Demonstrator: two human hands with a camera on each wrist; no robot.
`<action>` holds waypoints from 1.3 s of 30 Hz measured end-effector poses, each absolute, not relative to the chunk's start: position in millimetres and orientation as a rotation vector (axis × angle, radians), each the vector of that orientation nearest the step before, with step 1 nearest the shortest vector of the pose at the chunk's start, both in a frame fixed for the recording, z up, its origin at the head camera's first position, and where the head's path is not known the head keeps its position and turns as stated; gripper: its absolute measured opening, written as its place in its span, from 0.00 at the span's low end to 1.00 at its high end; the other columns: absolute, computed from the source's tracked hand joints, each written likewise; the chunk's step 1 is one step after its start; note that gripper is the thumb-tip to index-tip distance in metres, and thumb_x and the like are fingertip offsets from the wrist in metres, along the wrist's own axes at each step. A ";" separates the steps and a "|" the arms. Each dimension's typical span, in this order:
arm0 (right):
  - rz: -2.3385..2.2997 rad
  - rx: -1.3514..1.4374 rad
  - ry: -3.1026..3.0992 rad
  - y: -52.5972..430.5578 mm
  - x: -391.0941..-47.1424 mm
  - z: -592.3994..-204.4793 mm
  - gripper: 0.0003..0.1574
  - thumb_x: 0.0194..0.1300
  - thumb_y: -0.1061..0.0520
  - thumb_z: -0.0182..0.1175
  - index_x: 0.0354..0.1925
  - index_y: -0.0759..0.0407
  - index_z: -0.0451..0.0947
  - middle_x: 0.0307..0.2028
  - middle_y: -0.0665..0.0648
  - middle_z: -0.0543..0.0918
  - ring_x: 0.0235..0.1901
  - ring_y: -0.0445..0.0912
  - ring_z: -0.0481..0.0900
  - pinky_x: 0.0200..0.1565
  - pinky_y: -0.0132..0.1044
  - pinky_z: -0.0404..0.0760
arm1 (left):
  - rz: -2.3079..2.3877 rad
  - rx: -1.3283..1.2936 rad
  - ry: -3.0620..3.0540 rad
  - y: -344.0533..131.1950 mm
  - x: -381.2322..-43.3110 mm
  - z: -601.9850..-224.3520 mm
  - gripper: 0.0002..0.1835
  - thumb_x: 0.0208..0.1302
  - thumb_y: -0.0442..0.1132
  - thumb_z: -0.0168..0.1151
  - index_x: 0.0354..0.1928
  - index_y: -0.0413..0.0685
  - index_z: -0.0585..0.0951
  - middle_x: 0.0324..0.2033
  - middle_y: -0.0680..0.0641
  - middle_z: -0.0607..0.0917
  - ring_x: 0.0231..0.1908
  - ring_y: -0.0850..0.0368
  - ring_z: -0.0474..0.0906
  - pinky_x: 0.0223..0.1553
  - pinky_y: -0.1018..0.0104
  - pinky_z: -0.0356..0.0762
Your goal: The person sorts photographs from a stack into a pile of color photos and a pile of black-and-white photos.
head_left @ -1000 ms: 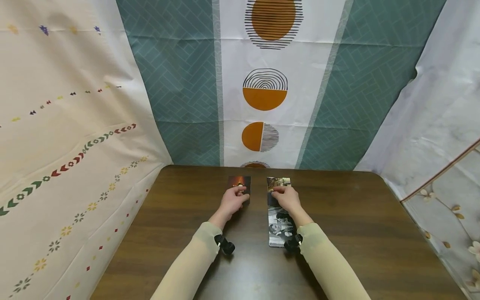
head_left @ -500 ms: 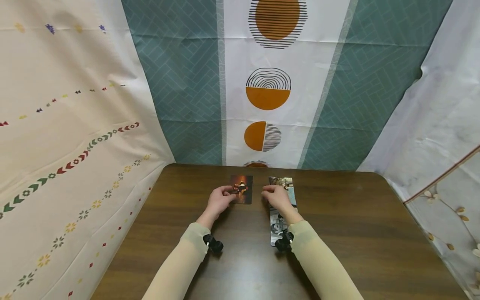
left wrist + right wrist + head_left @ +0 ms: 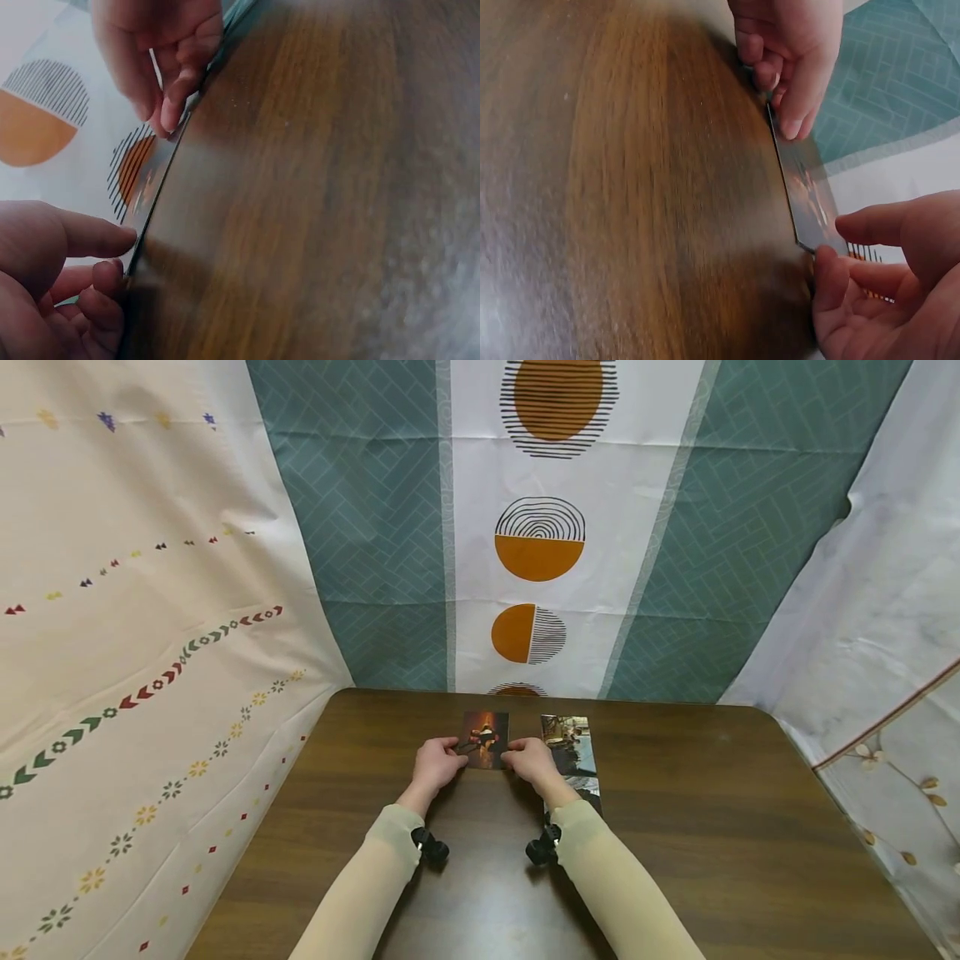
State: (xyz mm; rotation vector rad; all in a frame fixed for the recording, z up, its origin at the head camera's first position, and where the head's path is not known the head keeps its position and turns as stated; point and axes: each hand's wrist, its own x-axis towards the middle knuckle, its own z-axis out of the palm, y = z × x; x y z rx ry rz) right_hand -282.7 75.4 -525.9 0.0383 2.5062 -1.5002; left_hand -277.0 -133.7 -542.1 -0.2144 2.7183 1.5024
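Note:
A dark photo card (image 3: 486, 732) with an orange-red picture lies near the table's far edge in the head view. My left hand (image 3: 437, 763) pinches its left edge at the near corner. At the opposite side, my right hand (image 3: 532, 760) has thumb and finger at the right near corner, as the right wrist view shows with the card (image 3: 804, 191) between both hands. Just right of that hand lies a colour photo card (image 3: 572, 745). Below it is a black-and-white photo card (image 3: 588, 789), partly covered by my right wrist and sleeve.
The brown wooden table (image 3: 675, 827) has rounded far corners. Behind it hangs a teal and white cloth (image 3: 525, 543) with orange circles. Patterned cloths hang at the left (image 3: 150, 652) and right (image 3: 862, 610). A small black camera is strapped to each wrist.
My right hand has left the colour photo card and moved left to the dark card's right edge. My left hand has drawn back from the card's middle to its left edge.

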 end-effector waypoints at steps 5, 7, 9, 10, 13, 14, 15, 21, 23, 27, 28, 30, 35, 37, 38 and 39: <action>-1.475 0.065 2.531 70.2 -282.0 -523.1 0.26 0.72 0.58 0.66 0.62 0.72 0.82 0.44 0.63 0.90 0.42 0.53 0.86 0.49 0.50 0.84 | 1.421 -0.239 2.773 -132.2 -277.3 -542.3 0.26 0.67 0.35 0.74 0.66 0.40 0.84 0.26 0.52 0.82 0.27 0.57 0.75 0.34 0.61 0.74; -1.489 0.089 2.506 69.2 -282.2 -522.0 0.26 0.72 0.57 0.67 0.62 0.72 0.82 0.44 0.63 0.89 0.43 0.53 0.86 0.50 0.51 0.83 | 1.406 -0.247 2.784 -131.7 -277.0 -541.7 0.25 0.67 0.35 0.74 0.66 0.41 0.85 0.26 0.52 0.82 0.26 0.58 0.75 0.32 0.62 0.73; -1.506 0.109 2.480 68.5 -282.6 -521.7 0.27 0.72 0.57 0.67 0.63 0.71 0.81 0.44 0.63 0.88 0.43 0.54 0.86 0.52 0.52 0.83 | 1.404 -0.245 2.785 -131.1 -276.5 -540.8 0.25 0.67 0.34 0.74 0.66 0.41 0.85 0.25 0.52 0.81 0.26 0.58 0.74 0.32 0.63 0.72; -1.515 0.122 2.466 68.3 -283.0 -522.0 0.27 0.72 0.57 0.67 0.63 0.71 0.81 0.45 0.63 0.88 0.44 0.54 0.86 0.53 0.53 0.82 | 1.405 -0.243 2.782 -130.8 -276.2 -540.3 0.25 0.67 0.34 0.74 0.66 0.41 0.85 0.25 0.52 0.81 0.25 0.58 0.74 0.31 0.63 0.71; -1.519 0.145 2.464 67.4 -283.8 -523.5 0.26 0.72 0.57 0.67 0.63 0.71 0.81 0.48 0.65 0.87 0.46 0.56 0.85 0.55 0.54 0.82 | 1.411 -0.239 2.773 -130.1 -275.1 -538.8 0.25 0.67 0.34 0.73 0.66 0.41 0.84 0.24 0.52 0.80 0.24 0.58 0.73 0.30 0.63 0.70; -1.517 0.149 2.473 67.0 -283.9 -524.2 0.26 0.72 0.57 0.68 0.63 0.70 0.81 0.50 0.66 0.87 0.47 0.56 0.85 0.55 0.54 0.82 | 1.411 -0.239 2.771 -129.9 -275.0 -538.6 0.25 0.67 0.34 0.73 0.67 0.41 0.84 0.24 0.52 0.80 0.24 0.58 0.73 0.30 0.63 0.70; -1.515 0.154 2.485 66.6 -284.2 -525.1 0.26 0.72 0.57 0.68 0.62 0.70 0.82 0.52 0.66 0.86 0.48 0.56 0.85 0.55 0.54 0.82 | 1.412 -0.242 2.768 -129.8 -274.6 -538.6 0.26 0.68 0.34 0.73 0.67 0.41 0.84 0.24 0.52 0.80 0.24 0.58 0.72 0.30 0.63 0.70; -1.515 0.174 2.534 64.6 -286.9 -529.9 0.23 0.69 0.58 0.71 0.59 0.67 0.83 0.53 0.65 0.86 0.43 0.54 0.85 0.48 0.50 0.83 | 1.426 -0.261 2.757 -129.8 -273.1 -538.2 0.27 0.68 0.35 0.74 0.68 0.41 0.83 0.25 0.52 0.79 0.26 0.57 0.73 0.32 0.63 0.70; -1.513 0.176 2.539 64.2 -287.3 -530.6 0.24 0.68 0.57 0.73 0.58 0.67 0.83 0.50 0.64 0.86 0.39 0.53 0.85 0.44 0.49 0.83 | 1.432 -0.266 2.752 -130.1 -272.9 -538.0 0.27 0.68 0.35 0.74 0.68 0.41 0.83 0.25 0.52 0.79 0.26 0.57 0.73 0.33 0.62 0.69; -1.473 0.181 2.569 63.5 -287.9 -530.6 0.24 0.67 0.56 0.75 0.55 0.66 0.82 0.47 0.63 0.86 0.36 0.52 0.85 0.42 0.48 0.82 | 1.437 -0.256 2.749 -130.4 -272.8 -537.4 0.26 0.68 0.35 0.75 0.67 0.41 0.83 0.25 0.52 0.78 0.26 0.57 0.72 0.33 0.62 0.69; -1.461 0.178 2.579 63.3 -287.7 -530.5 0.24 0.67 0.55 0.75 0.55 0.65 0.82 0.47 0.63 0.85 0.37 0.52 0.85 0.43 0.48 0.82 | 1.437 -0.255 2.749 -130.4 -272.7 -537.4 0.26 0.67 0.35 0.75 0.67 0.41 0.84 0.24 0.52 0.78 0.26 0.57 0.72 0.33 0.62 0.69; -1.439 0.180 2.594 62.8 -287.1 -529.7 0.23 0.66 0.55 0.76 0.54 0.65 0.82 0.49 0.64 0.85 0.41 0.55 0.84 0.46 0.50 0.82 | 1.436 -0.253 2.749 -130.4 -272.8 -537.6 0.26 0.67 0.35 0.75 0.67 0.40 0.84 0.25 0.52 0.78 0.26 0.57 0.72 0.33 0.62 0.69; -1.415 0.194 2.611 62.1 -285.2 -527.7 0.24 0.66 0.56 0.77 0.54 0.64 0.81 0.55 0.66 0.84 0.54 0.61 0.81 0.55 0.54 0.80 | 1.441 -0.266 2.737 -130.6 -273.0 -537.5 0.26 0.67 0.35 0.75 0.67 0.41 0.84 0.25 0.51 0.79 0.27 0.57 0.72 0.32 0.63 0.69; -1.413 0.195 2.612 62.1 -285.0 -527.0 0.25 0.65 0.56 0.77 0.55 0.64 0.81 0.56 0.67 0.83 0.57 0.62 0.80 0.57 0.55 0.79 | 1.451 -0.268 2.727 -130.8 -272.9 -537.2 0.26 0.67 0.35 0.75 0.67 0.40 0.84 0.25 0.51 0.79 0.27 0.57 0.72 0.32 0.63 0.69; -1.413 0.193 2.612 62.2 -285.0 -526.9 0.25 0.65 0.56 0.77 0.55 0.64 0.81 0.57 0.67 0.83 0.57 0.62 0.80 0.58 0.55 0.79 | 1.456 -0.266 2.724 -131.0 -272.8 -537.1 0.26 0.67 0.35 0.75 0.67 0.40 0.84 0.25 0.51 0.79 0.27 0.56 0.72 0.32 0.63 0.69; -1.415 0.191 2.611 62.3 -284.8 -526.8 0.25 0.65 0.56 0.77 0.55 0.65 0.81 0.57 0.67 0.83 0.57 0.63 0.80 0.58 0.56 0.79 | 1.463 -0.263 2.719 -131.2 -272.8 -537.1 0.27 0.67 0.35 0.75 0.67 0.40 0.84 0.25 0.51 0.79 0.27 0.56 0.72 0.33 0.63 0.70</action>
